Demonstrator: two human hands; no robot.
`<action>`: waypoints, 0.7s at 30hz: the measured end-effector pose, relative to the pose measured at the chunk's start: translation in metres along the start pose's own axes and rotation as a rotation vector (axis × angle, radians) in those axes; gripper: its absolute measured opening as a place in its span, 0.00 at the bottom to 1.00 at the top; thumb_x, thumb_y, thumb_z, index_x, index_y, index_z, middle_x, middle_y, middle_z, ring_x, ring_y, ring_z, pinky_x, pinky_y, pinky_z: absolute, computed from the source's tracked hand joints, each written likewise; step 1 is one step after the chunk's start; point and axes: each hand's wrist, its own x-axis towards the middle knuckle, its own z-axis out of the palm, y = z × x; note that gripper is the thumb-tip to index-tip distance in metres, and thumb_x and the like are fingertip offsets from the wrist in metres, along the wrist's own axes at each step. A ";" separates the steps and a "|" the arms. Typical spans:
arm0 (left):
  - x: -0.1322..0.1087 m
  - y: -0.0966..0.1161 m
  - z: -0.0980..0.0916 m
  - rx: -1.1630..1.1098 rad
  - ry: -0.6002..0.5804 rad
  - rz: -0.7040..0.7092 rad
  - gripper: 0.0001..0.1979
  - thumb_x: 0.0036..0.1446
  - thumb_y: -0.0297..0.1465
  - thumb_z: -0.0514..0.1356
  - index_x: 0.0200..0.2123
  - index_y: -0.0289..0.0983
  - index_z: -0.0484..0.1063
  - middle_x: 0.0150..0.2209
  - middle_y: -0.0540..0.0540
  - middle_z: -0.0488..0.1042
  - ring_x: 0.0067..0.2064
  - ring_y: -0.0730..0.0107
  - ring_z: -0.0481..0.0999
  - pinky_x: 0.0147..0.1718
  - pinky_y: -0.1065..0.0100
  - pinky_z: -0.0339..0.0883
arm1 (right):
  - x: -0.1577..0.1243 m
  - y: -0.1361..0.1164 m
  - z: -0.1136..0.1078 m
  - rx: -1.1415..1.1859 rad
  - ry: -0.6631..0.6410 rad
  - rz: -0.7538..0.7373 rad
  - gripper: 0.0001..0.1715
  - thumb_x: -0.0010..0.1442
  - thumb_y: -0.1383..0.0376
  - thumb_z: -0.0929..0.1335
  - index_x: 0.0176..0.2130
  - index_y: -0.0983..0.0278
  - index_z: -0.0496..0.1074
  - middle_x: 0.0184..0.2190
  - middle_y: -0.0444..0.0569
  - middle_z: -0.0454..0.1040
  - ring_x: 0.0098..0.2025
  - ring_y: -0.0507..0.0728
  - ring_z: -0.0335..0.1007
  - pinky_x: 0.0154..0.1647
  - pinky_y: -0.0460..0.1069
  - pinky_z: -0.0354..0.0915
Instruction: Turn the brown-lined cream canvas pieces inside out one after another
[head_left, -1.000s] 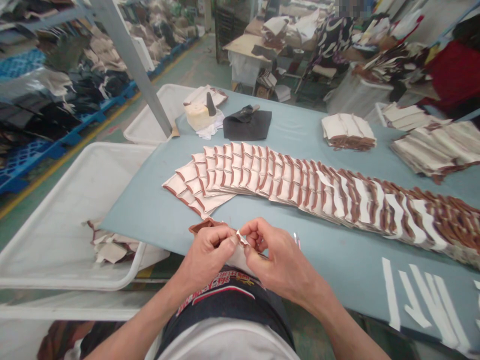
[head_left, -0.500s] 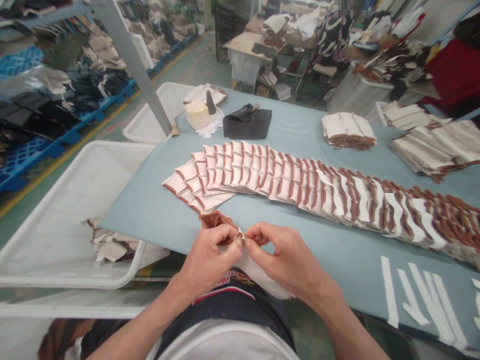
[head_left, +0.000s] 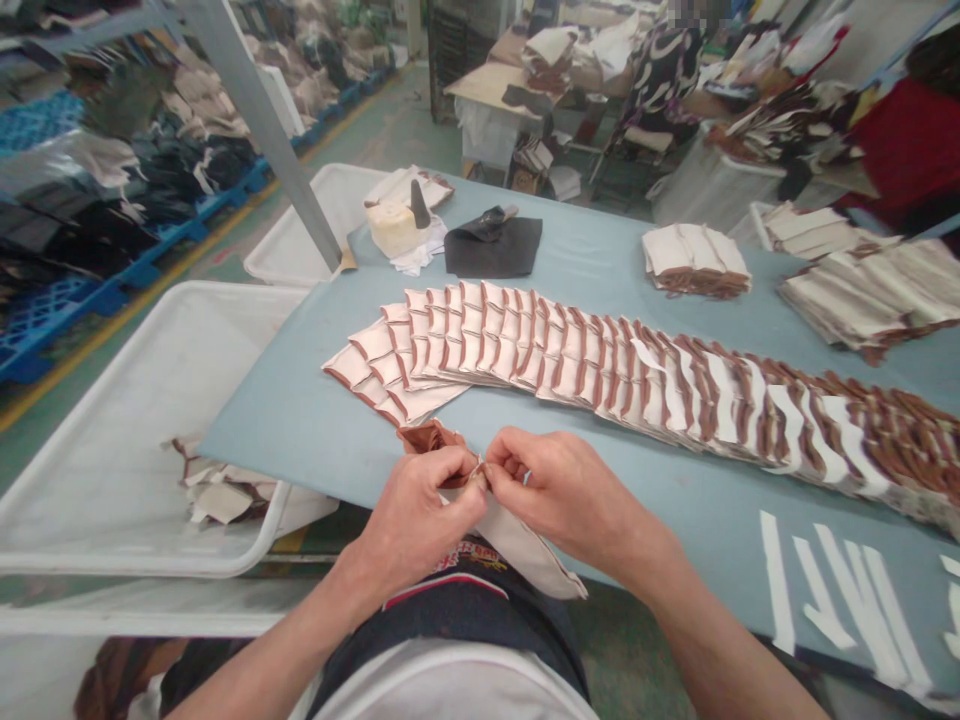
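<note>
Both hands meet near the table's front edge. My left hand (head_left: 429,505) pinches the edge of a cream and brown fabric piece (head_left: 529,552), whose brown part shows above the fingers. My right hand (head_left: 562,492) is closed at the same edge, fingertips almost touching the left ones. The cream part hangs below the hands over the lap. Just behind lies a long overlapping row of cream and brown pieces (head_left: 499,335), curving to the right, with white strips on its right part.
The blue-green table (head_left: 277,400) also holds a black cloth (head_left: 502,248), a cream roll (head_left: 394,228), a fabric stack (head_left: 694,258) and loose white strips (head_left: 832,580). White bins (head_left: 150,330) stand left. A metal post (head_left: 262,130) rises at the table's left. A person sits behind.
My right hand's fingers have curled in more and its wrist has turned slightly. More of the cream part now shows below it. My left hand has barely moved.
</note>
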 end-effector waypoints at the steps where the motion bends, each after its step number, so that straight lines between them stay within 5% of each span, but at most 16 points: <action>1: 0.000 0.000 0.000 -0.016 -0.001 0.003 0.11 0.56 0.31 0.53 0.22 0.36 0.64 0.23 0.53 0.63 0.28 0.73 0.62 0.30 0.69 0.53 | 0.002 0.001 0.000 0.023 -0.003 -0.006 0.07 0.62 0.72 0.68 0.31 0.63 0.71 0.23 0.43 0.75 0.24 0.51 0.65 0.28 0.48 0.49; 8: 0.003 -0.002 -0.003 -0.142 0.014 -0.008 0.09 0.54 0.32 0.54 0.23 0.37 0.62 0.23 0.54 0.61 0.28 0.73 0.59 0.29 0.71 0.55 | 0.015 0.015 0.004 0.421 -0.157 0.025 0.06 0.61 0.69 0.66 0.31 0.62 0.67 0.21 0.39 0.69 0.24 0.50 0.61 0.25 0.44 0.53; 12: 0.003 -0.004 -0.008 -0.191 -0.071 -0.036 0.11 0.55 0.36 0.54 0.24 0.37 0.65 0.23 0.53 0.63 0.27 0.72 0.61 0.28 0.71 0.56 | 0.015 0.021 0.007 0.623 -0.258 0.070 0.06 0.63 0.68 0.65 0.32 0.63 0.67 0.24 0.40 0.73 0.25 0.50 0.64 0.25 0.44 0.57; 21: 0.010 -0.010 -0.016 -0.199 -0.170 -0.085 0.20 0.61 0.43 0.54 0.21 0.38 0.58 0.23 0.54 0.56 0.26 0.74 0.56 0.26 0.71 0.50 | 0.016 0.019 0.004 0.428 -0.157 -0.007 0.10 0.66 0.64 0.65 0.31 0.63 0.69 0.24 0.40 0.71 0.26 0.50 0.63 0.26 0.44 0.56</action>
